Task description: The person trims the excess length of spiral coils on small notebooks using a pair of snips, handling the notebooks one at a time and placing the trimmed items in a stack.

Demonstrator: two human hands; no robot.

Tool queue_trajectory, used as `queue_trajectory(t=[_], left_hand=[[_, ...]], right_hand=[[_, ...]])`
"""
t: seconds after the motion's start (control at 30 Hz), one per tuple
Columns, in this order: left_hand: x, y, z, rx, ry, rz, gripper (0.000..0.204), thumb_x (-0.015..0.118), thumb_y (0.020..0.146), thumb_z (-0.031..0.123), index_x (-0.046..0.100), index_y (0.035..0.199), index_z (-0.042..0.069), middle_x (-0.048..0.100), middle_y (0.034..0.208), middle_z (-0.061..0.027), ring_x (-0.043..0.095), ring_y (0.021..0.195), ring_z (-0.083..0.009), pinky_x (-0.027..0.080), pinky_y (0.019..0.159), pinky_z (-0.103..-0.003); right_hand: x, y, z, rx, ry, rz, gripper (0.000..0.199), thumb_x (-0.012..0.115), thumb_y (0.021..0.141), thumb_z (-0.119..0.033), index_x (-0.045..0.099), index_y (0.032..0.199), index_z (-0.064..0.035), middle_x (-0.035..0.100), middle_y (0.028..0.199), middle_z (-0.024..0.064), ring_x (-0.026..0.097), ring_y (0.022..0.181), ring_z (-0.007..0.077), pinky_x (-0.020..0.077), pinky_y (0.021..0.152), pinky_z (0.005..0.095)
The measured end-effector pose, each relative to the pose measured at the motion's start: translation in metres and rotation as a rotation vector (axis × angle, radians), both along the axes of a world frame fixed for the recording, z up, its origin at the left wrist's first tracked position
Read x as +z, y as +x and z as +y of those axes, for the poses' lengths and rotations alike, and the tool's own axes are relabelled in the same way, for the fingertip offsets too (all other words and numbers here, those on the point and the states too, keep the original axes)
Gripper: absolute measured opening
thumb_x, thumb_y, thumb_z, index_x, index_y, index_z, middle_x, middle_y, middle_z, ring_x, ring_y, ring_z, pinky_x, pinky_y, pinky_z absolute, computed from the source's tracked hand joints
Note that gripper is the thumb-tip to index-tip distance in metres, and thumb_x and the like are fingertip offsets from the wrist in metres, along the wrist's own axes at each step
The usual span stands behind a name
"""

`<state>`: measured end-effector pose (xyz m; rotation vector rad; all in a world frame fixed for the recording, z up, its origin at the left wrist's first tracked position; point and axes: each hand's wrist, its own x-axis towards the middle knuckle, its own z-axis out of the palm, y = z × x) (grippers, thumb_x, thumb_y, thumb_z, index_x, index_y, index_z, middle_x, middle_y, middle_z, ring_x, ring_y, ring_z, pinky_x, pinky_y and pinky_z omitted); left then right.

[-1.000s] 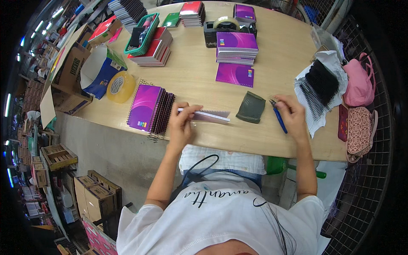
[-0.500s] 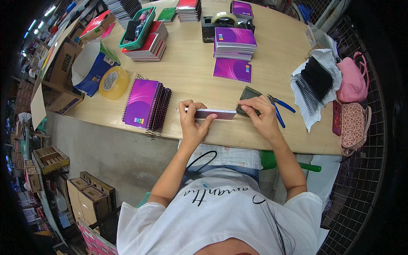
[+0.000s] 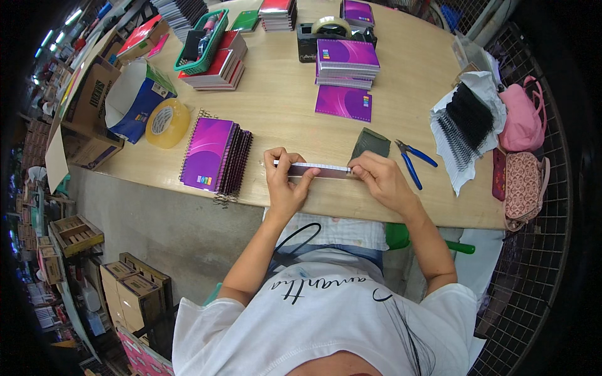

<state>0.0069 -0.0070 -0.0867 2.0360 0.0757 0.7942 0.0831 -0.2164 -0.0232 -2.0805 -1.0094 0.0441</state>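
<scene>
**Two hands, one notebook held on edge**

Your left hand and right hand hold one thin notebook between them at the near edge of the wooden surface. It stands on its long side, so you see mostly its pale page edge and a strip of purple cover. The fingers of both hands are closed on its two ends, the left thumb pressed along the front.

At nine o'clock from your left hand stands one row of purple notebooks, glossy covers, dark wire spirals bristling along the side. Further at ten o'clock lies one roll of yellow tape, round and translucent.

At one o'clock from your right hand lies one flat dark-green pouch, and just beside it one pair of pliers with blue handles. At twelve o'clock you have one single purple notebook lying flat, and behind it one neat stack of the same. At two o'clock, one bundle of black wire spirals rests on crumpled white paper.
</scene>
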Motion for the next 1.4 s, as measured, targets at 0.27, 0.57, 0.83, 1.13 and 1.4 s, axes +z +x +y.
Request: queue_trajectory(t=[0.27, 0.57, 0.83, 1.13, 1.4], left_hand=[[-0.003, 0.0, -0.001, -0.016, -0.042, -0.008, 0.035, 0.083, 0.07, 0.018, 0.059, 0.087, 0.0, 0.045, 0.093, -0.0116, 0.044, 0.091, -0.0268, 0.041, 0.077, -0.037], [0.004, 0.0, 0.004, -0.075, 0.045, -0.068, 0.045, 0.087, 0.065, 0.024, 0.056, 0.089, 0.002, 0.046, 0.092, -0.0104, 0.043, 0.092, -0.0266, 0.041, 0.077, -0.037], [0.008, 0.011, -0.001, -0.133, -0.001, 0.007, 0.05, 0.09, 0.06, 0.023, 0.053, 0.088, 0.004, 0.043, 0.09, -0.0087, 0.044, 0.086, -0.025, 0.042, 0.071, -0.036], [0.009, 0.02, -0.001, -0.238, -0.021, -0.014, 0.052, 0.091, 0.057, 0.024, 0.054, 0.088, 0.004, 0.045, 0.088, -0.0079, 0.046, 0.085, -0.0245, 0.043, 0.072, -0.035], [0.006, 0.023, -0.011, -0.293, -0.019, -0.033, 0.059, 0.092, 0.054, 0.024, 0.05, 0.091, 0.004, 0.044, 0.09, -0.0085, 0.047, 0.084, -0.0247, 0.042, 0.07, -0.034]], right_hand=[[0.018, -0.014, 0.012, -0.062, -0.157, 0.06, 0.02, 0.065, 0.086, -0.021, 0.06, 0.097, -0.0051, 0.06, 0.1, 0.0099, 0.062, 0.093, 0.0321, 0.0508, 0.073, 0.044], [0.004, 0.037, -0.016, -0.059, -0.556, -0.297, 0.05, 0.07, 0.08, -0.043, 0.066, 0.122, -0.0181, 0.047, 0.139, 0.0199, 0.047, 0.123, 0.0371, 0.0371, 0.104, 0.0456], [0.014, 0.059, -0.019, 0.355, -0.169, 0.474, 0.038, 0.065, 0.087, -0.029, 0.07, 0.109, 0.0012, 0.061, 0.124, 0.0205, 0.058, 0.114, 0.027, 0.0421, 0.098, 0.0348], [0.005, 0.067, -0.018, 0.425, 0.222, 0.772, 0.04, 0.065, 0.086, -0.035, 0.072, 0.099, 0.0022, 0.066, 0.111, 0.0132, 0.06, 0.104, 0.0203, 0.0447, 0.091, 0.032], [0.005, 0.06, -0.019, 0.469, 0.232, 0.808, 0.037, 0.067, 0.085, -0.033, 0.073, 0.098, 0.0006, 0.063, 0.115, 0.0142, 0.06, 0.104, 0.0213, 0.0455, 0.09, 0.0321]])
